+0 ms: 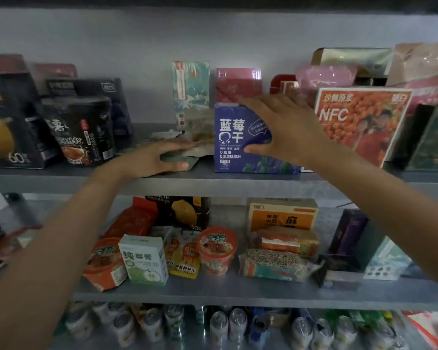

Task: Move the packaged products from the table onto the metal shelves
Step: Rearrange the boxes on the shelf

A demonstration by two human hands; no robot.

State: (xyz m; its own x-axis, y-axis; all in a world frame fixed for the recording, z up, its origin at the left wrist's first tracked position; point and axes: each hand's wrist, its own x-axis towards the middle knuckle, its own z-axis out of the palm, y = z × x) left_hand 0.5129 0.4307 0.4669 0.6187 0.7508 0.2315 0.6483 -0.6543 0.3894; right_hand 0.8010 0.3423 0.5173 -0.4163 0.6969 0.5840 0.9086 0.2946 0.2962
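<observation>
One view only: head-worn wide-angle camera, facing the metal shelves (213, 184) head-on, tilted slightly down. Close range: left hand (162, 157) and right hand (283, 130) reach the upper tier. Three tiers in frame.

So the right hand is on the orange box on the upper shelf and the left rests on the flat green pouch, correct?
Not quite: the head view shows the right hand on the blue box, not the orange one. The left hand does rest on the flat green pouch.
</observation>
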